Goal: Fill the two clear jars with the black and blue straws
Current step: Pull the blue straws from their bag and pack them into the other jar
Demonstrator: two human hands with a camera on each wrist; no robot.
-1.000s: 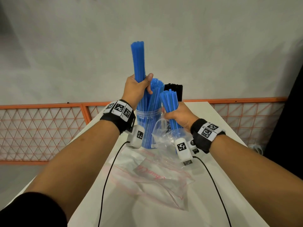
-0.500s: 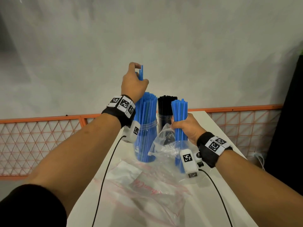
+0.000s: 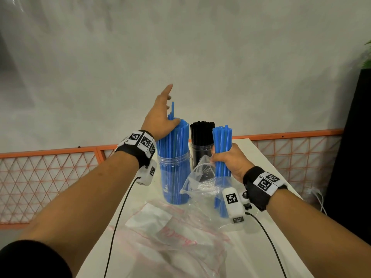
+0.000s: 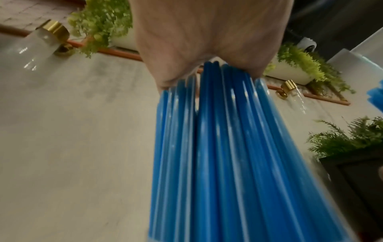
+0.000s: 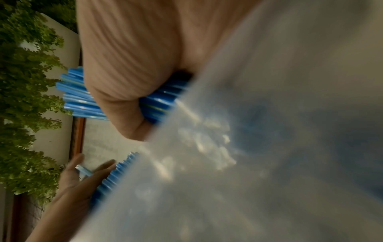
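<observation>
A clear jar (image 3: 174, 177) on the white table (image 3: 259, 155) holds a thick upright bunch of blue straws (image 3: 173, 141). My left hand (image 3: 161, 115) rests its open palm on the tops of those blue straws (image 4: 207, 147), fingers stretched out; a few straws stick up higher beside the fingers. Behind it a second clear jar (image 3: 200, 155) is packed with black straws (image 3: 202, 132). My right hand (image 3: 228, 159) grips another bundle of blue straws (image 3: 221, 145) upright, its lower end still inside a clear plastic bag (image 3: 202, 183). In the right wrist view the bundle of blue straws (image 5: 78, 96) shows beside the bag (image 5: 269, 131).
A flat clear zip bag with red print (image 3: 170, 233) lies on the near part of the table. An orange mesh fence (image 3: 50, 183) runs behind the table below a grey wall. A dark planter (image 3: 353, 157) stands at the right. Cables trail from both wrist cameras.
My left hand let go of the raised blue straws, which dropped into the jar, and now lies flat on their tops. The right hand's bundle has barely moved.
</observation>
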